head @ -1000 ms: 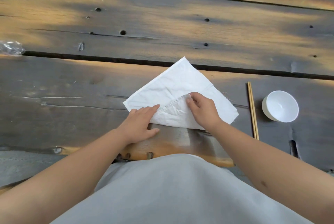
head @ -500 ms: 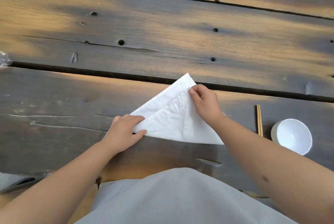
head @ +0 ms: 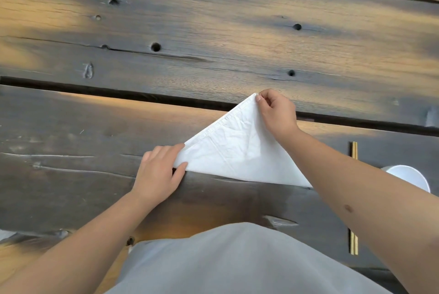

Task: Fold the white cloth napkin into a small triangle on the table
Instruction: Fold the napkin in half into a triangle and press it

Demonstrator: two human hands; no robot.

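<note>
The white cloth napkin (head: 237, 151) lies as a triangle on the dark wooden table (head: 213, 44), its apex pointing away from me. My right hand (head: 276, 113) pinches the top layer's corner at that apex, over the gap between two planks. My left hand (head: 160, 170) holds the napkin's left corner, fingers on top and thumb at its lower edge. My right forearm hides the napkin's right corner.
A pair of wooden chopsticks (head: 354, 150) lies to the right of the napkin, partly behind my right arm. A white bowl (head: 408, 176) stands just beyond them. A dark gap (head: 95, 89) runs between the planks. My grey clothing fills the bottom of the view.
My right hand has carried the napkin's corner up and away to the far apex, laying the top layer flat. My left hand stayed on the left corner. The view tilted down.
</note>
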